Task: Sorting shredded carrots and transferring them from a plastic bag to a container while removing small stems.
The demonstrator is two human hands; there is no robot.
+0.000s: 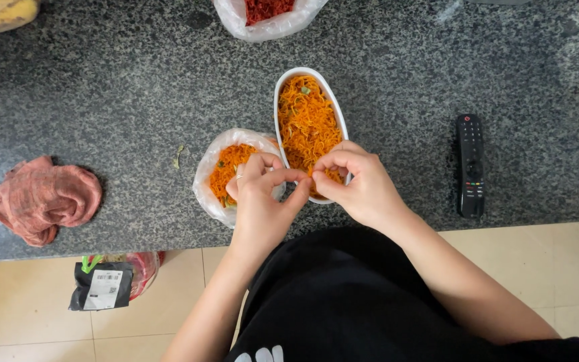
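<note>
My left hand (259, 198) and right hand (363, 184) meet fingertip to fingertip over the near end of the dish (281, 90), both pinched shut on something small between them; I cannot tell what, perhaps a strand of noodles (306, 117). I judge I'm picking at or parting it, which calls for a fine, steady pull. The oval white dish sits mid-bench, long axis running away from me, tilted slightly left. Just left of it, touching, is a bag (206, 177) of more noodles. Farther out on the bench (135, 87): a remote (470, 164) right, a cloth (41, 198) left.
</note>
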